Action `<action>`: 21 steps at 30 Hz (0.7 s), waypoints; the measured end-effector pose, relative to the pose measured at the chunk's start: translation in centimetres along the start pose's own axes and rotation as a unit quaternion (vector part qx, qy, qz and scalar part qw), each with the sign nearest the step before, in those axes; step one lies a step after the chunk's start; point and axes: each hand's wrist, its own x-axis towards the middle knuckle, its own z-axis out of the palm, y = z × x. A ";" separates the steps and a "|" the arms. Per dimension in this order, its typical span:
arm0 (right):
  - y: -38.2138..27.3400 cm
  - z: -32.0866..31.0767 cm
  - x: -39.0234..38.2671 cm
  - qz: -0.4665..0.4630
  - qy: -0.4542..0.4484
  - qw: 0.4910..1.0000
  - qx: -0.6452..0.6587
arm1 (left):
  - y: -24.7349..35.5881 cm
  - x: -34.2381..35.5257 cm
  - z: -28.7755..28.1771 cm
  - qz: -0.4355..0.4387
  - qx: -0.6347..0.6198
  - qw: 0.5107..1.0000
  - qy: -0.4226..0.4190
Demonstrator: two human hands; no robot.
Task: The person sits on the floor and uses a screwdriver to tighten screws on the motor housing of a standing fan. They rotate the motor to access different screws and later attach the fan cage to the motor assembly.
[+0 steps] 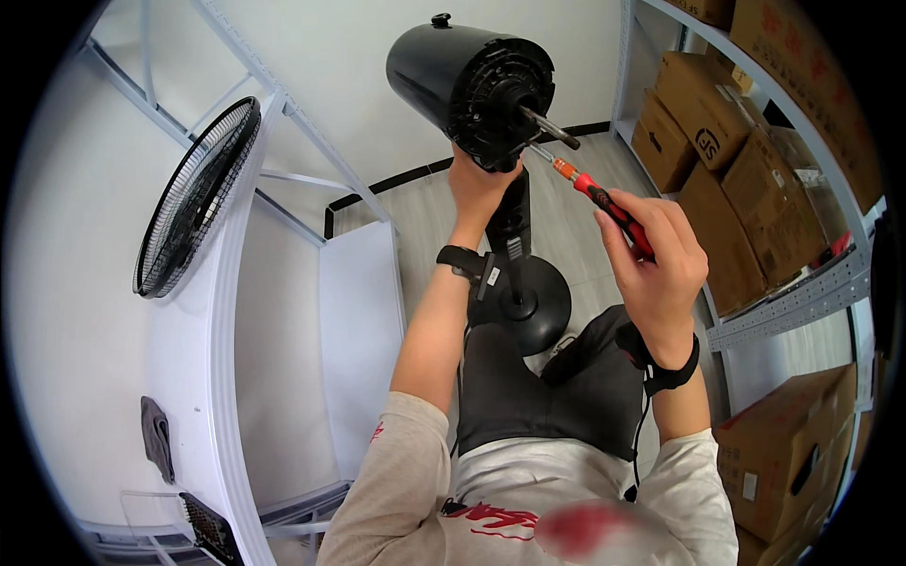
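The black motor housing of a standing fan (pixel 429 75) is at the top middle, its ribbed front turned to the right and toward me. A metal shaft (pixel 552 128) sticks out of that front. From below, my left hand (pixel 479 193) grips the housing; most of its fingers are hidden behind it. My right hand (pixel 661 247) is closed round a screwdriver (pixel 609 203) with a red and black handle and an orange collar. The screwdriver's tip meets the lower edge of the housing's front, below the shaft. Beneath, the fan's pole runs down to a round black base (pixel 545 307) on the floor.
A black wire fan grille (pixel 200 203) leans on the white table (pixel 203 377) at left. A grey cloth (pixel 157 440) and a black rectangular item (pixel 209 528) lie nearer. At right, metal shelving (pixel 793 316) holds several cardboard boxes (pixel 703 108). A larger box (pixel 783 453) sits below.
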 end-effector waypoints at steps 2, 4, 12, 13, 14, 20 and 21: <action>0.1 0.2 0.0 -0.002 -0.001 1.000 -0.001 | 0.1 0.0 0.0 -0.003 0.001 1.000 -0.004; -0.1 0.5 0.2 -0.004 0.003 1.000 0.001 | 0.1 0.0 -0.1 0.003 0.008 1.000 -0.001; 0.0 1.1 0.3 -0.016 0.014 1.000 -0.014 | -0.5 0.3 0.0 0.016 0.011 1.000 -0.022; 0.1 1.1 0.2 -0.013 0.011 1.000 -0.019 | -0.3 0.2 0.1 0.020 0.009 1.000 -0.009; 0.1 1.1 0.2 -0.011 0.008 1.000 -0.024 | -0.1 0.2 0.1 0.025 0.008 1.000 0.004; 0.5 0.8 1.0 -0.143 0.030 0.986 -0.084 | -0.1 0.2 0.0 0.023 0.000 1.000 -0.010; 0.5 0.9 1.0 -0.147 0.033 0.985 -0.081 | 0.0 0.2 0.0 0.022 0.005 1.000 -0.010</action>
